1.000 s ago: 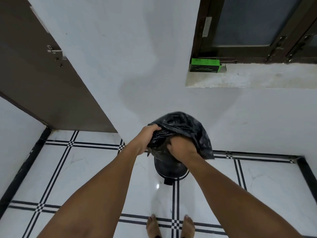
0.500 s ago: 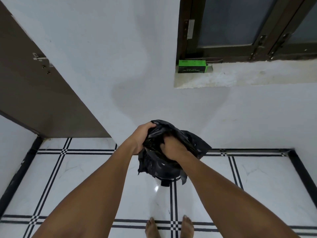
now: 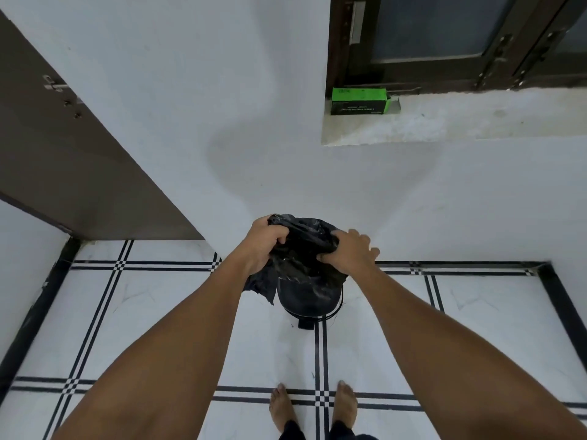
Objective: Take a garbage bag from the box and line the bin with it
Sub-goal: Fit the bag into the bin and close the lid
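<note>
White tiles with thin black crossing lines cover the floor [image 3: 158,312], and a pale wall [image 3: 222,106] rises behind it. At about 6 o'clock, 2 bare feet [image 3: 313,404] stand on the tiles, and both arms reach forward toward the middle of the view.

Just past the feet, at the center, a dark round bin [image 3: 306,300] stands on the floor close to the wall. A black garbage bag [image 3: 301,249] lies bunched over its top, with a loose flap hanging down the bin's side at 9 o'clock.

The left hand [image 3: 265,246] grips the bag's edge at 10 o'clock of the bin, fingers curled around the crumpled plastic. The right hand [image 3: 351,252] holds the opposite edge at 2 o'clock: the thumb pinches the plastic while the other fingers spread over the outside of the bag.

At 1 o'clock, a green box [image 3: 360,101] lies on a rough white window ledge [image 3: 476,122], well apart from the bin, with its right end flap open. Behind it stands a dark window frame [image 3: 444,68]. At 9 o'clock a brown door [image 3: 63,154] with a metal latch fills the left side.
</note>
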Demonstrator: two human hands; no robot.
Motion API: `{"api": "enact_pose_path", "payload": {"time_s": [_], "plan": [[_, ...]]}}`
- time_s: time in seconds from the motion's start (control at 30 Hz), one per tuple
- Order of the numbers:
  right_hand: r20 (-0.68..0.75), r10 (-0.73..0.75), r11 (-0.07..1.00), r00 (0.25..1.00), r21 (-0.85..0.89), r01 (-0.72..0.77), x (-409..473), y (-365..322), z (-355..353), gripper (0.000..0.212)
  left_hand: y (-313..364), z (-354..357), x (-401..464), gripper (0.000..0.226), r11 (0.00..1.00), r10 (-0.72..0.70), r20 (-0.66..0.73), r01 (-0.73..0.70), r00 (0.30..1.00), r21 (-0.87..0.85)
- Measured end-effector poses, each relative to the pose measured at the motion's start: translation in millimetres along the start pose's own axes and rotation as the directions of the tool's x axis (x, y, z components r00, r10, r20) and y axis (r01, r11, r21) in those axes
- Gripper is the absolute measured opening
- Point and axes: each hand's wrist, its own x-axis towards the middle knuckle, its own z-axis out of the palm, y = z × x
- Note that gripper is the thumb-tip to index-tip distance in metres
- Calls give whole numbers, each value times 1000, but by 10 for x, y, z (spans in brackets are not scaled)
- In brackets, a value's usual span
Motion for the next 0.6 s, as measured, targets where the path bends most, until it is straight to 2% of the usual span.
{"api": "enact_pose_path", "payload": {"time_s": [0.03, 0.07, 0.1, 0.2, 0.3, 0.4, 0.47, 0.53, 0.6], "plan": [[39, 46, 991, 998, 121, -51, 31, 30, 31, 32, -38, -3, 34, 34, 999, -16, -18, 16, 1000, -42], [43, 71, 961, 997, 264, -80, 58, 48, 64, 12, -72, -8, 57, 34, 996, -31, -36, 28, 999, -83], [56, 85, 906, 995, 411, -100, 75, 58, 129, 14, -119, -12, 89, 32, 993, -46, -51, 40, 998, -115], [152, 160, 615, 975, 758, -219, 103, -21, 263, 17, -311, -29, 207, 26, 990, -66, -98, 53, 993, -132], [239, 200, 359, 950, 884, -298, 146, -113, 390, 27, -626, -48, 387, 11, 997, -57, -149, 48, 987, -60], [282, 275, 147, 919, 932, -330, 251, -207, 491, 28, -896, -70, 591, 32, 979, 49, -159, -17, 986, 201], [356, 273, 95, 894, 914, -393, 266, -259, 536, 31, -1023, -77, 667, 29, 925, 99, -116, -48, 988, 377], [412, 244, 139, 878, 881, -452, 270, -268, 664, 30, -1221, -102, 751, 21, 814, 72, -44, -33, 996, 580], [413, 185, 315, 892, 835, -452, 252, -238, 839, 25, -1412, -144, 790, 7, 641, -1, -25, 20, 1000, 768]]}}
